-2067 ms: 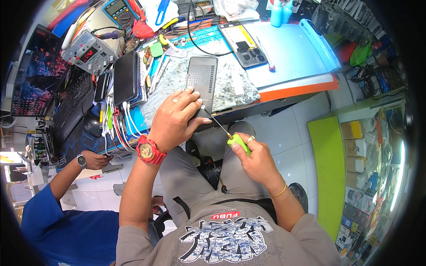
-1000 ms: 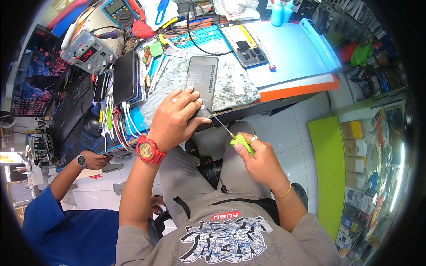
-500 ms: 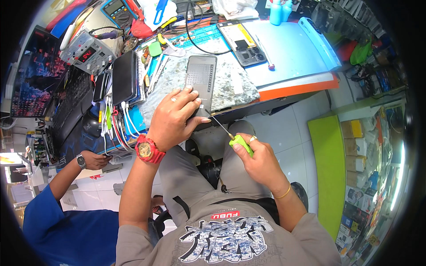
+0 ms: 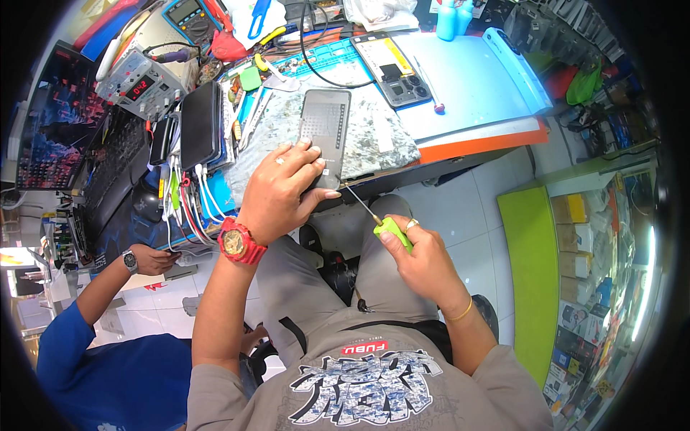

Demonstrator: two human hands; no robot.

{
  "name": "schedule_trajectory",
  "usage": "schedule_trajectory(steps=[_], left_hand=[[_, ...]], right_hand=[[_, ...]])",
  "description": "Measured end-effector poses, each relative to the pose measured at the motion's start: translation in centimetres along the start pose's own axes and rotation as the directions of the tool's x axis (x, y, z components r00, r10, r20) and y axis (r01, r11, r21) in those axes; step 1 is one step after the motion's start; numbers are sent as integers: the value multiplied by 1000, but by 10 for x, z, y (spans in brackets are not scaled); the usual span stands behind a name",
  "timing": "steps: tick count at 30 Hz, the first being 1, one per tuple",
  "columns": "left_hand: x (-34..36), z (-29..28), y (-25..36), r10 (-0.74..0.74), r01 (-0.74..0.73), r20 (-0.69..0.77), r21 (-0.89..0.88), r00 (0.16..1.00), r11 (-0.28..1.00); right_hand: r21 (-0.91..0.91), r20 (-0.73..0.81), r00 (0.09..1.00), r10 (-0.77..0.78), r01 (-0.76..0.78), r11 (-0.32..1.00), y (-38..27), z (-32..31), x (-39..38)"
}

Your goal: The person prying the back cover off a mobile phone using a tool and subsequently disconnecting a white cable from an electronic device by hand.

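Note:
A flat, dark grey, phone-sized panel (image 4: 327, 122) with rows of small marks lies on the mottled grey work mat (image 4: 370, 122) at the bench's front edge. My left hand (image 4: 284, 190) holds it down, with curled fingers over its lower left part and the thumb along its near end. A thin metal-shafted hand tool with a bright green handle (image 4: 392, 234) is gripped in my right hand (image 4: 420, 262), low in front of the bench. Its tip points up and left, close to the panel's near right corner; whether it touches cannot be made out.
An opened phone (image 4: 392, 68) lies beyond the panel, beside a thin screwdriver (image 4: 430, 85) on a blue sheet. At left are stacked phones (image 4: 201, 126), white cables, a power supply (image 4: 144, 86) and a laptop (image 4: 61, 122). A co-worker's hand (image 4: 153, 260) is at lower left.
The tool's tip has shifted slightly right, from over the panel's near end to its corner. My right hand moved very little, and my left hand and the panel stay in place.

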State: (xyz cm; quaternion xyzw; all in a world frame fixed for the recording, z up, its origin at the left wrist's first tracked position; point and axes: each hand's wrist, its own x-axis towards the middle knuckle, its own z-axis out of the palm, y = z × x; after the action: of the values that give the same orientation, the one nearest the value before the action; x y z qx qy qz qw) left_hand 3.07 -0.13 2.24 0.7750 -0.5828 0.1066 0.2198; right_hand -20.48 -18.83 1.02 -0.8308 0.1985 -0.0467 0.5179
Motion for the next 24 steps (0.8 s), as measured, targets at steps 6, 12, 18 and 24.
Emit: schedule_trajectory(steps=[6,12,18,24], left_hand=[[-1,1,0,1,-1,-6,0,1000,1000],[0,0,0,1,-1,-7,2,1000,1000],[-1,0,0,-1,1,-5,5,1000,1000],[0,0,0,3,-2,-10,10,1000,1000]], right_hand=[[-5,56,998,18,-18,1000,-8,1,0],[2,-5,1000,-3,3,1000,-6,4,1],[1,0,1000,-25,25,1000,-3,-1,5],[0,13,1000,-1,1,1000,-7,-4,5]])
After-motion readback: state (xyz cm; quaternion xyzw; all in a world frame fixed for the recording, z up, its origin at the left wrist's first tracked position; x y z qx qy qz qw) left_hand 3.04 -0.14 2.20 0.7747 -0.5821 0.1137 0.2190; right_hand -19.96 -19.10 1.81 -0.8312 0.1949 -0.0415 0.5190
